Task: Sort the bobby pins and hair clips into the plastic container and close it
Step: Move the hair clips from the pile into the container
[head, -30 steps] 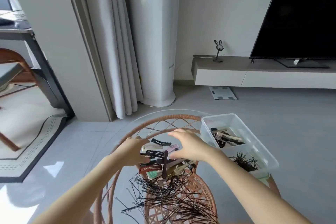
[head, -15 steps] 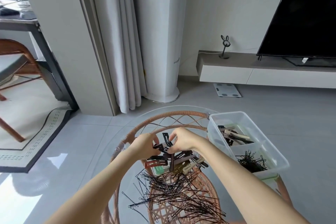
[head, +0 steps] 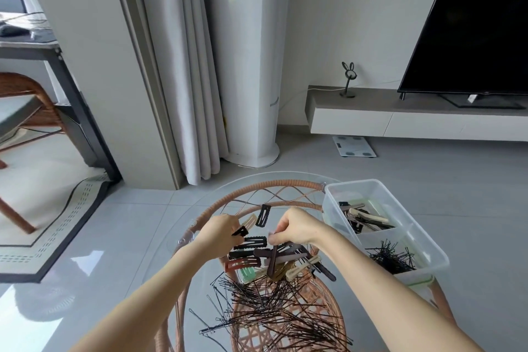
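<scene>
A round glass tabletop (head: 183, 220) on a woven rattan base carries everything. At its right edge sits the plastic container (head: 333, 208), open, with 2 compartments showing. The far one holds sorted clips (head: 363, 217), the near one a dark tuft of sorted pins (head: 391, 257). A green-edged sheet shows under its near corner, possibly the lid, though I cannot tell.

The biggest loose heap is the bobby pins (head: 274, 311), spread over the near half of the tabletop. Just beyond them, around the centre, lie the hair clips (head: 274, 257), brown, black, red, green and cream, overlapping one another.

Both hands work at the far side of that clip heap. The left hand (head: 218, 233) has its fingers curled and pinches a black clip (head: 240, 231). A cream clip (head: 248, 221) lies against its fingertips, and whether it is also held I cannot tell. The right hand (head: 298, 227) is curled too, its thumb and fingertips closed on a pale clip (head: 271, 236) that is mostly hidden. A black snap clip (head: 263, 215) sits between the 2 hands, towards the far edge.

The sorting looks early, with most of both heaps yet to go in.

The clips are probably light, stiff and flat, so they should lift best by an end or a long edge, several at once. The pins are likely thin springy wire, slick on the glass and apt to snag each other. Pinching a bunch at its middle should serve better than chasing single pins.
</scene>
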